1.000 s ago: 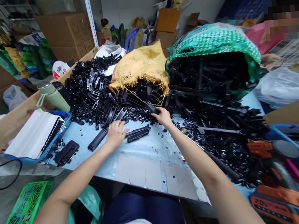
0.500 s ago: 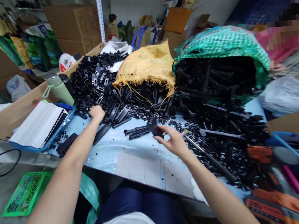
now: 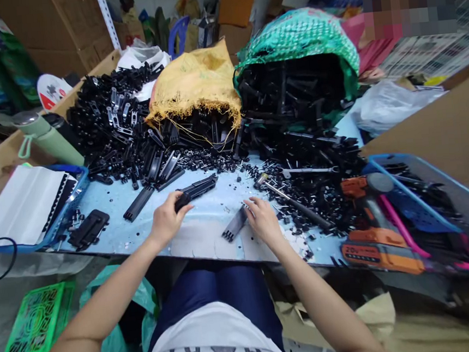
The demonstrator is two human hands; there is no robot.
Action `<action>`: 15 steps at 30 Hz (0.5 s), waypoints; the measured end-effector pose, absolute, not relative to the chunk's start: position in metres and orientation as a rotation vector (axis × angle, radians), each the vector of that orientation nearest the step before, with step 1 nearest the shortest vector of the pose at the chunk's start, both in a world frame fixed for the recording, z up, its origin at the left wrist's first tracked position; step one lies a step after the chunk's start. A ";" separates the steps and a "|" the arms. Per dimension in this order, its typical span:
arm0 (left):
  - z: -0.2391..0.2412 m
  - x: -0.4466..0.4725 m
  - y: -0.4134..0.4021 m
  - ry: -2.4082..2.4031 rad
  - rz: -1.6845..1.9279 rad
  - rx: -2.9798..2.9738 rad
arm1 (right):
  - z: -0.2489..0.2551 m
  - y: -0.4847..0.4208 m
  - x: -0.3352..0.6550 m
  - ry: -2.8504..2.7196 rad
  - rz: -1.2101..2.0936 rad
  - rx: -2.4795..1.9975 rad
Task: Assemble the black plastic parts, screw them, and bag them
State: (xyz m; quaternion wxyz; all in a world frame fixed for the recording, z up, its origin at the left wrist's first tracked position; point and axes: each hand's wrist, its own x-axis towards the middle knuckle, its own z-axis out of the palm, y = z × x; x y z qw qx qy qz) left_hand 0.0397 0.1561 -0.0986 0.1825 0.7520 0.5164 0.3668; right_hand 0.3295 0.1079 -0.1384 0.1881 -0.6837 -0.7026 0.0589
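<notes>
Left hand [image 3: 165, 221]: fingers closed round near end of long black bar [image 3: 195, 190], which lies on pale blue worktop [image 3: 198, 234] and points away to the right. Right hand [image 3: 263, 220]: fingers narrow, tips pressing on short ridged black strip [image 3: 234, 227] lying flat just left of the hand. Beyond: heap of black parts [image 3: 132, 135], yellow sack [image 3: 194, 86], green sack [image 3: 300, 36]. Right: orange drill [image 3: 375, 243]. Left: green flask [image 3: 48, 138].

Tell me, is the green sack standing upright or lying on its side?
On its side: the green sack has its mouth facing the person, black plastic parts spilling onto the table.
</notes>
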 end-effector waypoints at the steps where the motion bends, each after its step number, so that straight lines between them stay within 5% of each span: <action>1: -0.100 0.050 0.147 1.452 0.961 2.168 | -0.138 0.107 0.323 -1.829 0.147 -1.956; 8: -0.104 0.101 0.112 1.220 0.769 2.104 | -0.122 0.103 0.272 -1.252 1.177 -1.269; 15: -0.124 0.111 0.102 1.038 0.742 1.918 | -0.119 0.074 0.283 -1.201 1.131 -1.235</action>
